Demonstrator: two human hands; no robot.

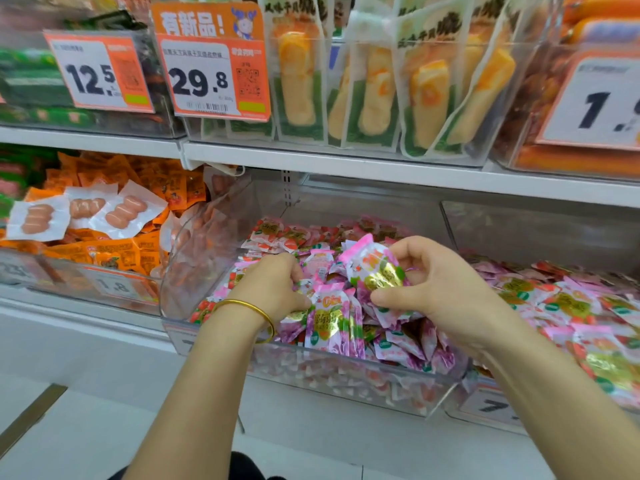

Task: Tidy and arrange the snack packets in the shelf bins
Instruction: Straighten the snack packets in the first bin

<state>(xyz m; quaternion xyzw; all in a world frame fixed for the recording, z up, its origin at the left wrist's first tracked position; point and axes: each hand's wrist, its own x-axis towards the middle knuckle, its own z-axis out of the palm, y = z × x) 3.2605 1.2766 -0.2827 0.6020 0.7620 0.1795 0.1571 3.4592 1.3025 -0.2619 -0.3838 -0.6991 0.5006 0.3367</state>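
— What lies nearest?
— Two bare forearms reaching away from the camera, with a gold bangle on the left wrist. Both hands are in a clear bin in the middle of the lower row.

— What is the left hand doing?
— The left hand lies palm down on the heap of snack packets. Its fingers are curled into the heap and its thumb is pressed against an upright pink-and-purple one, so it grips a few of them.

— And the right?
— The right hand is raised just above the heap. It pinches a pink packet with a gold patch between thumb and curled fingers. The packet is tilted.

— Where do the packets sit?
— They fill the clear bin, piled higher on the near side under the hands. The right bin, just beside it, holds more packets in the same pink, red and gold.

— Anything on the left?
— The left bin holds orange packets, with three white sausage packs lying on top.

— And above?
— A white shelf carries more clear bins. The middle one holds tall pouches standing upright, with yellow sticks showing through them. Two orange price tags hang at the far left, reading 12.5 and 29.8.
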